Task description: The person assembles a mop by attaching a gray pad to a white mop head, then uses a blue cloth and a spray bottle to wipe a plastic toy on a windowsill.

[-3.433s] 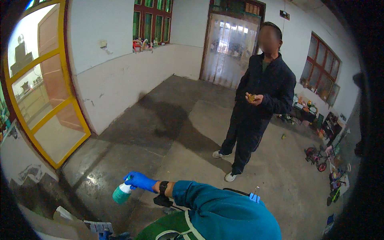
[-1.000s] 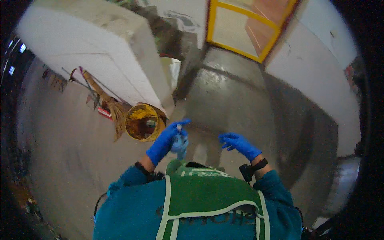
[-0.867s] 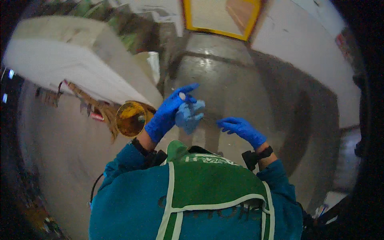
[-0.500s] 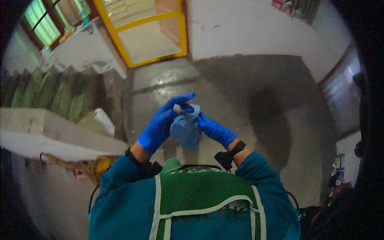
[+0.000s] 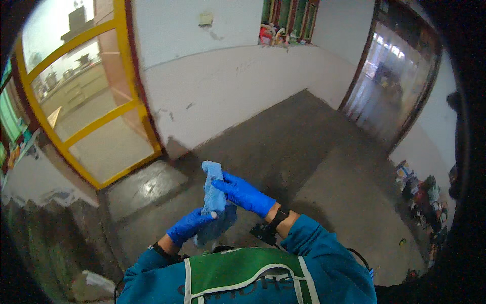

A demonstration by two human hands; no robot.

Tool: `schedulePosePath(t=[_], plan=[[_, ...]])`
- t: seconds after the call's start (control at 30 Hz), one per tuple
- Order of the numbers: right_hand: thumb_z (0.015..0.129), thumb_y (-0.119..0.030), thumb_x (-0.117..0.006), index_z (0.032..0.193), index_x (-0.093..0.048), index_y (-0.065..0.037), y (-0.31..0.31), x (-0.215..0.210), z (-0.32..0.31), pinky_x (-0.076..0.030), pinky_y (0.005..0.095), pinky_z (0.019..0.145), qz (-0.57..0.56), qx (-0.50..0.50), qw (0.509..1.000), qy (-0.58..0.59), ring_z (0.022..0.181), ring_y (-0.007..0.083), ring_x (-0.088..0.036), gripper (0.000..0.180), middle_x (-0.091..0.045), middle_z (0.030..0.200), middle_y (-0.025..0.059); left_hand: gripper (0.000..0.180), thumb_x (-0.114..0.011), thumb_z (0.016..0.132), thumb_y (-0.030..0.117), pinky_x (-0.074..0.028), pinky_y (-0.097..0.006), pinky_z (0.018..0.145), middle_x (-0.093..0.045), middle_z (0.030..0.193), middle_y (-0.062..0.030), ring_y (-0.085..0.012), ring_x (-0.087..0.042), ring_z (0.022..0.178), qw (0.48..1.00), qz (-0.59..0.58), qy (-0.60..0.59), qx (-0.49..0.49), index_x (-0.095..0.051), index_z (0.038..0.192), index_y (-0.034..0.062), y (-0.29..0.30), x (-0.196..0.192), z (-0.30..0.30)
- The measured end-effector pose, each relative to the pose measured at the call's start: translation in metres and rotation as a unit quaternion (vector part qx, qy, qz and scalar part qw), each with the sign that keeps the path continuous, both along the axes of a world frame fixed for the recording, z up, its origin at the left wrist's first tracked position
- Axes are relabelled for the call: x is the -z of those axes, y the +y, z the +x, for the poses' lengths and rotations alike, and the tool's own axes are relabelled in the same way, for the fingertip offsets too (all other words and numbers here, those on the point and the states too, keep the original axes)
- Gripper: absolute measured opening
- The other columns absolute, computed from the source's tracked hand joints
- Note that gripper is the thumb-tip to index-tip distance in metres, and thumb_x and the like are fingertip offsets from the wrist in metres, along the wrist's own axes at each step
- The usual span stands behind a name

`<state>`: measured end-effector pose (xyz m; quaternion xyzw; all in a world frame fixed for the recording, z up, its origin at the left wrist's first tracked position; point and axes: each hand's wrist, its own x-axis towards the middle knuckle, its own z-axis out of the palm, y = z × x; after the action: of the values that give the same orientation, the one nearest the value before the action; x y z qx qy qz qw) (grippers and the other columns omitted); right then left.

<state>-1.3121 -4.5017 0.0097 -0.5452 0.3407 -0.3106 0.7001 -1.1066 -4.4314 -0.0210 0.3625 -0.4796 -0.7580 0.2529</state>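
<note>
A light blue fluffy cloth (image 5: 214, 195) hangs in front of me, its upper end standing up in a narrow fold and its lower part drooping. My right hand (image 5: 243, 192), in a blue glove, pinches the cloth near its upper half from the right. Lower down, my left hand (image 5: 190, 226), gloved the same way, closes on its left edge. At the left thumb's tip is a small pale spot (image 5: 214, 215) that I cannot make out. Both hands are in mid-air above the floor, and the cloth partly hides the left fingers.
A yellow-framed door (image 5: 83, 121) with see-through panels stands at the far left. At the right is a doorway with a sheer curtain (image 5: 387, 83). Assorted items (image 5: 422, 202) line the right wall. Grey-green draped fabric (image 5: 55, 243) hangs at the left, above the grey floor (image 5: 263, 137).
My view has turned to the right. The cloth, bunched between my hands before, is now drawn out lengthwise, with the right hand higher than the left.
</note>
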Motion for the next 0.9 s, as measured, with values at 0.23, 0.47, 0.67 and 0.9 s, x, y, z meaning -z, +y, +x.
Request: schedulePosePath(t=[0.23,0.47,0.67,0.9], plan=[[0.085,-0.054,-0.057,0.111,-0.064,-0.008,-0.109,0.008,-0.067,-0.049,0.0307,0.070,-0.035,0.038,0.969,0.243,0.075,0.0153,-0.059,0.053,-0.066,0.091,0.0078,0.052,-0.056,0.091,0.035,-0.040,-0.031,0.096,-0.053,0.122,-0.0095,-0.0169,-0.051,0.109,0.997,-0.063,0.020,-0.034,-0.048,0.128,0.0000,-0.174,-0.054,-0.065],[0.085,-0.048,-0.059,0.113,-0.063,-0.007,-0.226,0.024,-0.184,-0.048,0.0300,0.075,-0.030,0.179,0.960,0.212,0.084,0.0153,-0.059,0.050,-0.065,0.098,0.0063,0.041,-0.057,0.090,0.032,-0.047,-0.028,0.080,-0.059,0.108,-0.0035,-0.0128,-0.055,0.093,0.999,-0.028,0.014,-0.006,-0.054,0.120,0.0039,-0.324,-0.030,-0.152],[0.089,-0.042,-0.056,0.120,-0.057,-0.006,-0.336,0.011,-0.319,-0.048,0.0298,0.080,0.022,0.296,0.954,0.034,0.087,0.0186,-0.060,0.048,-0.064,0.105,0.0062,0.046,-0.060,0.089,0.030,-0.048,-0.032,0.083,-0.060,0.111,-0.0091,-0.0165,-0.057,0.096,0.997,-0.054,-0.032,0.041,-0.051,0.125,0.0018,-0.480,-0.007,-0.239],[0.093,-0.036,-0.051,0.115,-0.059,-0.009,-0.493,-0.069,-0.422,-0.049,0.0295,0.076,0.043,0.127,0.991,-0.007,0.086,0.0178,-0.060,0.037,-0.063,0.097,0.0077,0.035,-0.060,0.087,0.028,-0.046,-0.030,0.066,-0.060,0.097,-0.0064,-0.0176,-0.056,0.082,0.999,-0.031,-0.032,0.029,-0.056,0.113,0.0042,-0.628,-0.005,-0.359]])
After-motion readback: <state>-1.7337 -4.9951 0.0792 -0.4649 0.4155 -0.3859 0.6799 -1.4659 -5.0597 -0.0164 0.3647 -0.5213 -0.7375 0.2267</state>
